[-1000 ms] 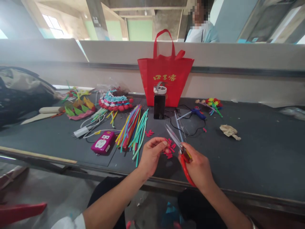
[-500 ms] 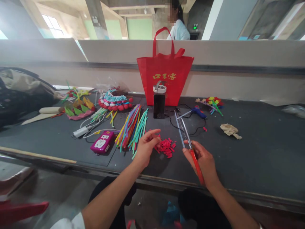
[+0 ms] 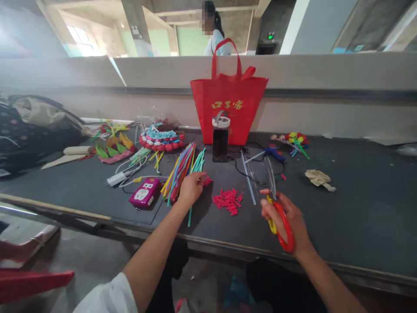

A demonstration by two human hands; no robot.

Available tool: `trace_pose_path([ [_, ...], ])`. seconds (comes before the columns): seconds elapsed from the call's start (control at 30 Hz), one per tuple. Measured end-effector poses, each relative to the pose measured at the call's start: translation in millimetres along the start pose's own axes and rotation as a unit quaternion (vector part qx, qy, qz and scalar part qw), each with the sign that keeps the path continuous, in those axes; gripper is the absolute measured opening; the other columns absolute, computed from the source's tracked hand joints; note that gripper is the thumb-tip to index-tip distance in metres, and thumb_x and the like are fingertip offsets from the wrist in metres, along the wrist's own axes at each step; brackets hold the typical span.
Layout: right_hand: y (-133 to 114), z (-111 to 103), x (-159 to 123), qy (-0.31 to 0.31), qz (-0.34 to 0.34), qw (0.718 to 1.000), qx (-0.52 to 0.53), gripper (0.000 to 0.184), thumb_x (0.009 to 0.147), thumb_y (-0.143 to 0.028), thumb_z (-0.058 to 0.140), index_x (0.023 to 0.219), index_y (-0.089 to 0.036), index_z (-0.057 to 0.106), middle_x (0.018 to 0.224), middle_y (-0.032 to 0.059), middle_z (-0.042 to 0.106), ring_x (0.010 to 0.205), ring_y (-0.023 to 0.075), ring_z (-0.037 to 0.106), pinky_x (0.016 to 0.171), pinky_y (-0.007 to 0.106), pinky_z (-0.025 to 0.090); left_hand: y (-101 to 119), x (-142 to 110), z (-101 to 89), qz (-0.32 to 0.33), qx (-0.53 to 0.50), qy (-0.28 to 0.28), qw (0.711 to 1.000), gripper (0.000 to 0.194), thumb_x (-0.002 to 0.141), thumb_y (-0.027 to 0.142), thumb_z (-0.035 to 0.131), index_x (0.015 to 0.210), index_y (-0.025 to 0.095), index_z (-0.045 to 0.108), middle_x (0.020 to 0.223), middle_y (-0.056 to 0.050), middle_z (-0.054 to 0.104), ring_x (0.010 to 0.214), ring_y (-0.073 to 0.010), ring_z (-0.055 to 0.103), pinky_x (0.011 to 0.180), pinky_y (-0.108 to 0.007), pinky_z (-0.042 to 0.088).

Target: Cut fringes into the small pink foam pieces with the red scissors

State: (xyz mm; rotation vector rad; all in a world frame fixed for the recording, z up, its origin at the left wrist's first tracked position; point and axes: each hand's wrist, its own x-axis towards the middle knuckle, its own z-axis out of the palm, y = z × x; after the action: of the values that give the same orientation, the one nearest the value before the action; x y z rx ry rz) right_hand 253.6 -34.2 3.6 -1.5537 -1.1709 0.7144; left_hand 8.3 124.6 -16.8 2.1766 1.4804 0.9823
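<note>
- One backpack (image 3: pixel 32 124) lay far to the left of the left hand (image 3: pixel 191 188), on the dark table (image 3: pixel 352 204).
- Paper leaves (image 3: pixel 114 150), green and orange, lay left of that hand and farther back.
- A white charger (image 3: pixel 116 179) lay left of the hand, its cable beside it; a purple box (image 3: pixel 145 192) lay nearer on the same side.
- A garland (image 3: pixel 162 139) of red balls and blue flowers sat beyond the hand, to its left.
- Coloured strips (image 3: pixel 179 167) lay bundled at and beyond the left hand; a green one stuck out on its near side.
- The left hand was narrow, thumb and fingers drawn close together over the strips; whether it gripped anything could not be told.
- A phone (image 3: pixel 220 145) stood upright beyond and right of the left hand, before a red bag (image 3: pixel 230 104).
- Red bits (image 3: pixel 228 200) lay in a loose heap between the left hand and the right hand (image 3: pixel 286 217), with a few near the left fingertips.
- The right hand held scissors (image 3: pixel 282 214) by the handles, blades pointing away.
- A blue glue gun (image 3: pixel 275 153) lay beyond the right hand.
- Flowers (image 3: pixel 297 141) lay farther back; a tan cloth (image 3: pixel 319 178) lay to its right.
</note>
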Motion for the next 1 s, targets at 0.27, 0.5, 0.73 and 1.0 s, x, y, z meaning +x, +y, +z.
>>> trace_pose_path([
  [0.27,1.8,-7.2,0.5,-0.007,0.004,0.999,-0.031,0.045,0.081,-0.053,0.060,0.116,-0.024,0.060,0.063,-0.0032,0.059,0.053,0.0126,0.056,0.046,0.021,0.045,-1.9,0.7,-4.1,-0.002,0.031,0.018,0.999,0.012,0.080,0.017,0.060,0.085,0.018,0.070,0.088,-0.006,0.071,0.079,-0.0197,0.063,0.075,-0.031,0.048],
  [0.5,6.8,-11.0,4.1,-0.015,0.015,1.000,0.018,0.045,0.081,-0.053,0.061,0.115,-0.023,0.059,0.063,-0.0031,0.057,0.053,0.0137,0.055,0.046,0.023,0.047,8.3,-1.2,-4.7,0.027,0.030,0.019,0.999,0.021,0.079,0.009,0.054,0.094,0.018,0.066,0.088,-0.003,0.064,0.076,-0.0142,0.059,0.072,-0.026,0.046],
  [0.73,7.2,-14.9,6.3,-0.006,0.007,0.999,-0.037,0.046,0.081,-0.051,0.061,0.117,-0.023,0.060,0.070,-0.0014,0.060,0.059,0.0150,0.060,0.052,0.024,0.050,33.3,-11.7,15.5,0.112,0.086,-0.105,0.985,0.015,0.085,0.024,0.059,0.090,0.019,0.072,0.088,-0.006,0.067,0.090,-0.0195,0.061,0.084,-0.031,0.045],
  [1.0,5.6,-23.1,10.4,-0.036,-0.021,0.991,-0.131,0.047,0.085,-0.049,0.054,0.125,-0.024,0.055,0.072,-0.0022,0.064,0.064,0.0155,0.063,0.061,0.025,0.051,48.2,-14.8,21.4,0.113,0.186,-0.144,0.965,0.020,0.086,0.020,0.053,0.080,0.017,0.071,0.082,-0.009,0.066,0.087,-0.0224,0.062,0.089,-0.036,0.044],
])
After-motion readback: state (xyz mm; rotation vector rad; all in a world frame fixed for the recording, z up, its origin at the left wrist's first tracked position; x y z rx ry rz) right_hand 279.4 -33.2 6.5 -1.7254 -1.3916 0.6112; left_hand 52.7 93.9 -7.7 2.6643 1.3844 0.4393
